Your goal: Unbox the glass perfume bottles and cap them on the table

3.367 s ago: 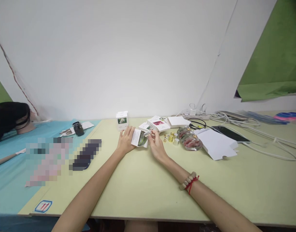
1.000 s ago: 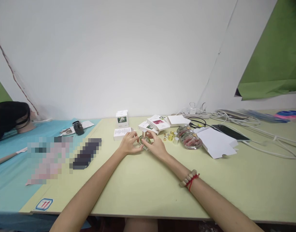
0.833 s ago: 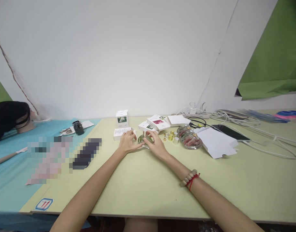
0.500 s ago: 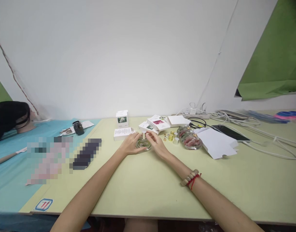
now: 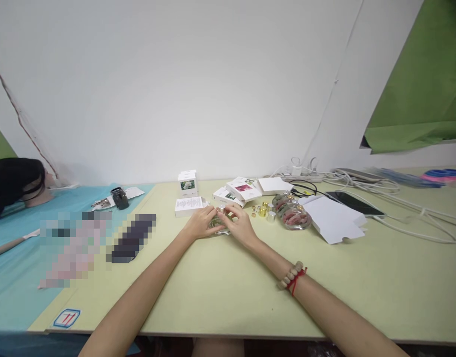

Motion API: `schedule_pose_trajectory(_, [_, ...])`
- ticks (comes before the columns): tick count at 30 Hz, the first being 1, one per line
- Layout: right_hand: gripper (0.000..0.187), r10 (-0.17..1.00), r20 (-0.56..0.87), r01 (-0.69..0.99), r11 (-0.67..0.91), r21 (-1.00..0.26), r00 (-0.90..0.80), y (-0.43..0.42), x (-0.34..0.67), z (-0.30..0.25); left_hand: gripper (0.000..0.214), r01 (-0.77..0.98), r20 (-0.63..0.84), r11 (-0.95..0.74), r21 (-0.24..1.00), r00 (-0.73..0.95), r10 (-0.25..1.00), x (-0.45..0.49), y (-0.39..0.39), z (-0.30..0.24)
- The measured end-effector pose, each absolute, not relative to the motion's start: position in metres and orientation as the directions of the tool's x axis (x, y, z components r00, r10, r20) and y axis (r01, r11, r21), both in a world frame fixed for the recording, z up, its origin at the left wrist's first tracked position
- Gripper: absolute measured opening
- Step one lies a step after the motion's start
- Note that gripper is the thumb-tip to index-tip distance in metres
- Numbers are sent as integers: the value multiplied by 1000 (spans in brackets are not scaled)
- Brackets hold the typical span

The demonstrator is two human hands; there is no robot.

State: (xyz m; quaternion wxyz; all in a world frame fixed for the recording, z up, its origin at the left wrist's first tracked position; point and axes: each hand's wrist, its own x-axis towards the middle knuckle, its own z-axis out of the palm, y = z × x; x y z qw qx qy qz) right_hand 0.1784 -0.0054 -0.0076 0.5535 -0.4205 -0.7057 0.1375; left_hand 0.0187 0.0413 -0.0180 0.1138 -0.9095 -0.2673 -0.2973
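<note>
Between my hands, on the yellow-green tabletop, stands a round clear glass perfume bottle [image 5: 221, 230] with a greenish tint. My left hand [image 5: 201, 224] is wrapped round its left side. My right hand [image 5: 239, 226] has its thumb and fingers closed at the top of the bottle, round a silvery cap [image 5: 221, 208]. The fingers partly cover both bottle and cap. To the right lie small gold caps [image 5: 263, 211] and a silver cap [image 5: 271, 216]. Beyond them are similar glass bottles [image 5: 295, 218] with pink and green insides.
White cartons [image 5: 188, 207] stand behind my left hand, and flower-printed boxes [image 5: 243, 189] lie behind my right. Farther right are an unfolded white box [image 5: 334, 218], a dark tablet [image 5: 350, 204] and white cables. A dark jar [image 5: 120, 198] and a mannequin head [image 5: 39, 194] are on the blue cloth.
My right hand has shifted slightly left over the bottle's top, its thumb now crossing in front. The bottle is more covered by fingers. My left hand stays round its side.
</note>
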Motion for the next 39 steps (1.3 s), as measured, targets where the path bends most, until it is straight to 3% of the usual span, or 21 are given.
schedule_pose_trajectory(24, [24,719,695,507,609,-610,-28,-3,181,-10,36,584,581,-812,-22,668,465,20,45,-19])
schedule_pose_trajectory(30, [38,722,692,543,584,-603,-8,-13,182,-2,37,574,577,-819,-3,670,468,20,44,-19])
schedule_pose_trajectory(34, [28,671,739,559,632,-536,-51,-14,183,1,35,566,544,-823,40,679,493,20,43,-17])
schedule_pose_trajectory(39, [24,694,720,516,618,-592,-5,-10,182,0,32,570,513,-815,98,673,533,21,41,-15])
